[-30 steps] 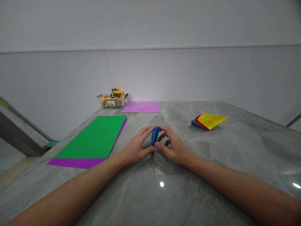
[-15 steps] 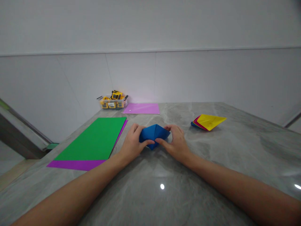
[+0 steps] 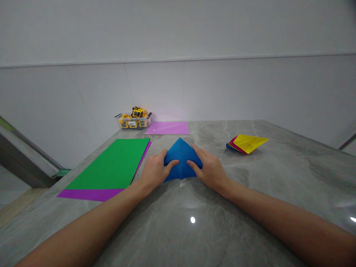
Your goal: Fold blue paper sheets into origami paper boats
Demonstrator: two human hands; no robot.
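Note:
Between my hands, a folded blue paper [image 3: 181, 163] is held just above or on the grey table, its pointed top facing away from me and a crease running down its middle. My left hand [image 3: 157, 167] grips its left side, thumb on the near face and fingers behind. On the right side my right hand [image 3: 210, 167] holds it the same way, with the index finger along the upper slanted edge. Part of each side of the paper is hidden by the hands.
Left of my hands lie a green sheet [image 3: 111, 163] and a purple sheet [image 3: 91, 194] under it. Farther back are a pink sheet [image 3: 169, 128] and a clear box [image 3: 133, 122] of yellow toy vehicles. Nested folded papers, yellow outermost [image 3: 249, 142], rest at the right.
The blue paper has gone from a bulging, opened-out form to a flatter, wider one with a peak at the top. My thumbs have moved apart on its near face.

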